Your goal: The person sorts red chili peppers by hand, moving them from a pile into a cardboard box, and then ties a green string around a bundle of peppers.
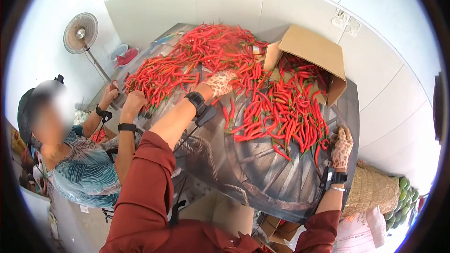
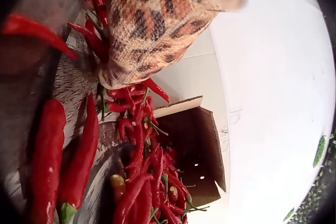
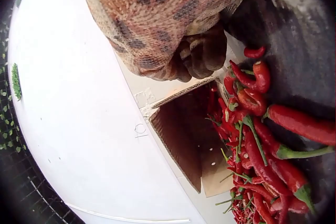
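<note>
Red chillies [image 1: 286,112] with green stems lie heaped across the table. My left hand [image 1: 219,83], in a leopard-print glove, reaches into the middle of the heap. Its fingertips are hidden among the chillies, and I cannot tell if it grips one. In the left wrist view, the gloved left hand [image 2: 157,24] overlaps several chillies [image 2: 79,155]. My right hand [image 1: 342,147] is at the right side of the table, beside the near chillies. In the right wrist view the right hand [image 3: 173,29] shows loosely bent, dark-stained fingers [image 3: 205,56] and nothing visible held.
A cardboard box [image 1: 311,49] lies on its side at the back right, chillies spilling from its mouth. Another person [image 1: 89,168] stands at the left, hands at the heap's left end. A fan [image 1: 80,33] stands behind. A woven sack [image 1: 372,185] is right of the table [image 1: 267,178].
</note>
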Demonstrator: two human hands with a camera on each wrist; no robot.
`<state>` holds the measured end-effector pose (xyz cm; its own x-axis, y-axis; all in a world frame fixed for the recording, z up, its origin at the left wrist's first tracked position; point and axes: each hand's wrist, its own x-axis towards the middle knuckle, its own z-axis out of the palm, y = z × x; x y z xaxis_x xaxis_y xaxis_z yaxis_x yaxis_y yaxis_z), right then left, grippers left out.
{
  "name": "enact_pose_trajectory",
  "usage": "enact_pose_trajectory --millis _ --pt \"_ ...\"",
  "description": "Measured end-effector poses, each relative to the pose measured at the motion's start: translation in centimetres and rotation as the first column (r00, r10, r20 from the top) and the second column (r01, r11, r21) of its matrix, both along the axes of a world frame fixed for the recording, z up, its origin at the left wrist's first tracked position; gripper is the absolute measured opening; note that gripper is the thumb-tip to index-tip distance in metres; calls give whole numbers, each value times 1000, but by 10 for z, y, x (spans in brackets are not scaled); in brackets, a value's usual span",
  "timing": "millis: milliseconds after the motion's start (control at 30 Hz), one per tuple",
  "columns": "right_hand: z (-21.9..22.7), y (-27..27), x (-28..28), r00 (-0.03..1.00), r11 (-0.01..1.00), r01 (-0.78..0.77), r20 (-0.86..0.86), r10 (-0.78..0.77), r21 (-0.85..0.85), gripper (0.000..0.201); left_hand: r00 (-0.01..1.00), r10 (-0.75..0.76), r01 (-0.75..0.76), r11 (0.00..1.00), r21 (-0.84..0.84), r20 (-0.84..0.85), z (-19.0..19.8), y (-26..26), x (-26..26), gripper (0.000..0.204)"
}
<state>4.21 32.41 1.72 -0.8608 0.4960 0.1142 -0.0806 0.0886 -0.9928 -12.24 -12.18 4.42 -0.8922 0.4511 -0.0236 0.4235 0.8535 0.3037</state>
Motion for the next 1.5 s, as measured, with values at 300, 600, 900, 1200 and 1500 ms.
enact_pose_trajectory --millis 300,600,900,1200,1500 --pt "-5 3 -2 998 994 -45 -58 40 -102 22 989 144 -144 989 15 25 5 -3 31 55" --pt "0 1 0 999 999 -25 -28 24 -43 25 960 280 -281 947 154 34 14 -42 61 59" --pt "-6 5 -3 997 996 -58 -53 54 -74 24 953 302 -303 926 227 39 -6 -44 95 51" --pt "-3 5 -2 1000 998 -9 -1 9 -67 24 985 172 -170 982 82 -19 3 -51 84 42" --pt "-4 4 -1 997 995 -59 -53 55 -76 23 992 88 -89 996 9 91 12 -31 70 47"
